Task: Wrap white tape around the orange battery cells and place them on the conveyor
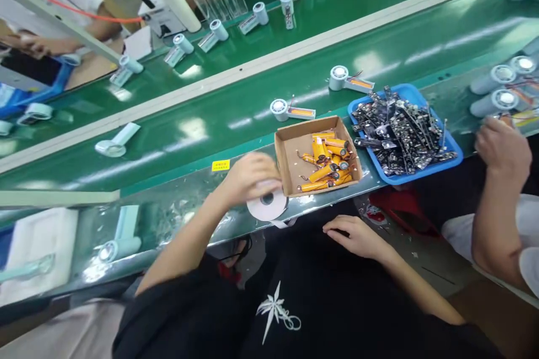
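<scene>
A yellow label point(220, 165) lies between a white tray point(46, 230) and a blue tray point(388, 177).

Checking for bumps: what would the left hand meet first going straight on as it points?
The left hand would likely meet the cardboard box first, though depth is unclear and it might pass above.

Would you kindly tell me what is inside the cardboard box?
Several orange cylinders lie piled in the cardboard box; whatever lies beneath them is covered and cannot be seen.
</scene>
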The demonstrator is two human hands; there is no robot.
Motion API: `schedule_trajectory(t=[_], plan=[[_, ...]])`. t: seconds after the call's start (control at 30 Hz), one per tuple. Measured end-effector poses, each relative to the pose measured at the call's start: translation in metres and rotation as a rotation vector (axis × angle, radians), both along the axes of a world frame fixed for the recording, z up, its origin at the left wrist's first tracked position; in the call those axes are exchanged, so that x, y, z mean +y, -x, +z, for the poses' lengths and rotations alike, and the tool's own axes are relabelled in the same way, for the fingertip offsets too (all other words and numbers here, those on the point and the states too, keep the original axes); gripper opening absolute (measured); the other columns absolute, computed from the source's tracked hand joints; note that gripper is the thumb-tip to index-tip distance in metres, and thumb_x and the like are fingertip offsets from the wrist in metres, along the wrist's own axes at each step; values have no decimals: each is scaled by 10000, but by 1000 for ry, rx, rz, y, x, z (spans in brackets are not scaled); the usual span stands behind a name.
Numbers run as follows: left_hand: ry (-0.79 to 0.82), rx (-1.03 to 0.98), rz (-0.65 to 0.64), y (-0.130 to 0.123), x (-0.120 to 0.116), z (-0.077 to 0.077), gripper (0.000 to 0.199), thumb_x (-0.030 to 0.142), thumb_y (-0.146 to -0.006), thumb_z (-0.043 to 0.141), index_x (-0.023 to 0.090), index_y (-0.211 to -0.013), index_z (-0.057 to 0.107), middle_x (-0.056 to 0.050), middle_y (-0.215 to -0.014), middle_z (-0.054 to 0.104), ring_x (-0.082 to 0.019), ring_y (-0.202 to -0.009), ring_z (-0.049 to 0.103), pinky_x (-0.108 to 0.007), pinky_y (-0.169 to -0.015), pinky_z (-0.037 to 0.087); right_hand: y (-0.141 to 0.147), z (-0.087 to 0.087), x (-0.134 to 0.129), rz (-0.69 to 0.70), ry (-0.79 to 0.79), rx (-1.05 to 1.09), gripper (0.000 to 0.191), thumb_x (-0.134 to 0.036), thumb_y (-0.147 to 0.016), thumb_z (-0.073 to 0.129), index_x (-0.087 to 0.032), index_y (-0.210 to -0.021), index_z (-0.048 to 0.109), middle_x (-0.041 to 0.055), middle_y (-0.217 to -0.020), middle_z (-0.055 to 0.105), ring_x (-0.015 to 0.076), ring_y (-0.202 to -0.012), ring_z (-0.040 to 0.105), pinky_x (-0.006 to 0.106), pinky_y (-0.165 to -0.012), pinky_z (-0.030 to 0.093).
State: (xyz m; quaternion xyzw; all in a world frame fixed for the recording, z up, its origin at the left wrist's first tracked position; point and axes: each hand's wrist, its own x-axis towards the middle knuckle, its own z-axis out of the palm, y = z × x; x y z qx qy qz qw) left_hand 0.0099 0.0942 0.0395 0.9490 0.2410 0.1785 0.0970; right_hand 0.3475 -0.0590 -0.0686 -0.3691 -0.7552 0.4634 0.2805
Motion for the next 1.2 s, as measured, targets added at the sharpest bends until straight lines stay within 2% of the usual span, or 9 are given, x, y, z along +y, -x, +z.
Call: schedule_trajectory(t=[0.1, 0.23, 0.37, 0.47, 0.57, 0.8, 0.9, 1.03, 1.2], plan=[[-21, 203, 234, 80, -84, -41, 295, 365, -1039, 708, 238, -1297, 773, -117, -1350, 793, -350, -1328, 690, -512, -1073, 621, 19, 5, 14, 133, -13, 49, 309, -365, -1190, 555, -212, -1212, 822, 91, -1118, 832, 224, -1040, 797, 353, -982, 644], [-126, 224, 468, 89, -153, -67, 387, 273, -990, 752, 161, -1355, 688, -193, -1424, 735, -411, -1404, 621, -571, -1143, 593, 61, 30, 33, 198, 32, 158, 349, -434, -1197, 539, -201, -1243, 794, 100, -1150, 825, 182, -895, 799, 293, -852, 648], [-216, -9, 673, 70, -168, -53, 409, 323, -940, 834, 213, -1280, 636, -160, -1311, 745, -422, -1481, 552, -617, -1192, 536, 105, 59, 43, 264, 89, 25, 494, -510, -1083, 766, -184, -1446, 690, 115, -1320, 789, 130, -669, 732, 269, -684, 594], [-298, -135, 700, 70, -158, -41, 438, 255, -908, 863, 253, -1275, 624, -108, -1239, 770, -396, -1480, 549, -630, -1241, 480, 122, 70, 43, 576, -27, -103, 166, -333, -1123, 725, -192, -1127, 813, 44, -996, 834, 170, -771, 772, 257, -713, 548], [-332, -219, 793, 81, -143, -44, 499, 200, -883, 849, 253, -1322, 617, -108, -1232, 761, -379, -1408, 590, -605, -1212, 496, 115, 81, 54, 818, -153, -322, 267, -304, -1123, 720, -193, -900, 817, 33, -805, 789, 191, -740, 756, 273, -676, 499], [-273, -284, 782, 59, -134, -65, 425, 196, -893, 741, 223, -1309, 658, -142, -1234, 729, -407, -1414, 541, -665, -1195, 474, 80, 108, 167, -36, -510, -862, 307, -418, -1067, 763, -159, -1220, 828, 189, -1261, 775, 377, -1186, 667, 444, -932, 537], [-218, -236, 741, 43, -133, -66, 423, 139, -892, 691, 227, -1306, 709, -151, -1253, 735, -420, -1443, 516, -697, -1208, 465, 77, 94, 206, -12, -466, -1007, 200, -329, -974, 847, -139, -1037, 848, 220, -1258, 767, 452, -1299, 587, 581, -1050, 502], [-189, -171, 675, 35, -132, -66, 519, 59, -897, 657, 249, -1375, 732, -131, -1276, 753, -413, -1444, 506, -699, -1230, 474, 65, 92, 211, -70, -141, -401, 368, -531, -999, 819, -181, -1114, 830, 131, -1102, 808, 326, -1093, 731, 545, -1025, 592], [-163, -74, 623, 33, -135, -57, 586, 5, -919, 629, 268, -1434, 724, -118, -1327, 755, -406, -1515, 430, -565, -1173, 566, 61, 134, 160, -180, 38, 129, 574, -608, -892, 925, -173, -1253, 823, 51, -938, 811, 227, -825, 784, 391, -822, 702]])
